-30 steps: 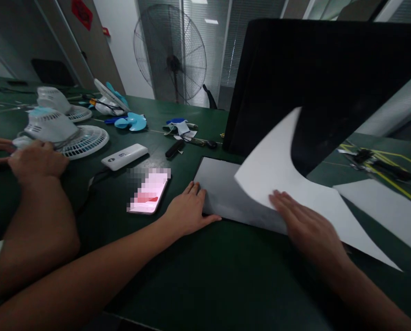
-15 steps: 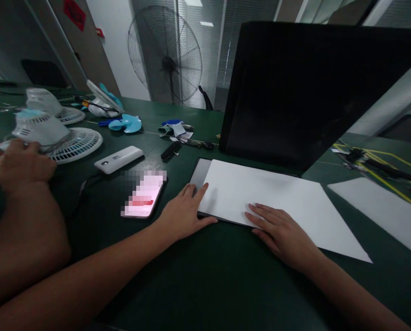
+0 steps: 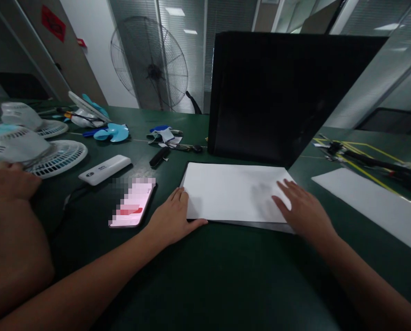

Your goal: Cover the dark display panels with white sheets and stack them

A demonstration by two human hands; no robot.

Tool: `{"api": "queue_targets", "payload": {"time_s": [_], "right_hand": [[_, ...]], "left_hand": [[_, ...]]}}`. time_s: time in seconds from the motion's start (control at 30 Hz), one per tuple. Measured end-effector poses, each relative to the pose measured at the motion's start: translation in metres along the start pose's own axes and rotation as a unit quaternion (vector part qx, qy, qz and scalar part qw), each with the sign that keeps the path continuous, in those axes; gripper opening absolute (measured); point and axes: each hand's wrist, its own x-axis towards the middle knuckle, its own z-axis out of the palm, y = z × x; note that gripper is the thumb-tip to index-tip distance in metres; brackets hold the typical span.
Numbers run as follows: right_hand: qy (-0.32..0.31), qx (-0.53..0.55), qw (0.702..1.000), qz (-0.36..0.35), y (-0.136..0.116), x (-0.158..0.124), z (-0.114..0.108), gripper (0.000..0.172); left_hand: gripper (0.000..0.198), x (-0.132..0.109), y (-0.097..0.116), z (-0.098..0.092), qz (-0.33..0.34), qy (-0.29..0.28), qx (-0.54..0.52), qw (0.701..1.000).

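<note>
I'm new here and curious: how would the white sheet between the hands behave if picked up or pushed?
The white sheet is probably floppy: it curved upward a second ago, but lies flat now. Its thin edge suggests little weight. Pushed, it might slide; no fastening shows.

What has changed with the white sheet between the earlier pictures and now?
The white sheet, bent up at first, now lies flat and further left, covering most of the grey surface. The right hand has moved to the sheet's right end. The left hand stayed at the left edge; the smartphone also stayed.
</note>
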Motion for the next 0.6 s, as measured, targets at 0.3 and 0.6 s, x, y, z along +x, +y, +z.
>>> {"api": "queue_targets", "payload": {"time_s": [0.3,0.6], "right_hand": [[-0.108,-0.063,0.968,0.217,0.055,-0.005,-0.006,0.08],[-0.134,-0.054,0.945,0.295,0.051,-0.001,-0.032,0.07]], "left_hand": [[0.091,-0.003,0.003,-0.002,0.02,0.005,0.011,1.0],[0.091,-0.001,0.004,-0.004,0.018,-0.005,0.022,1.0]]}}
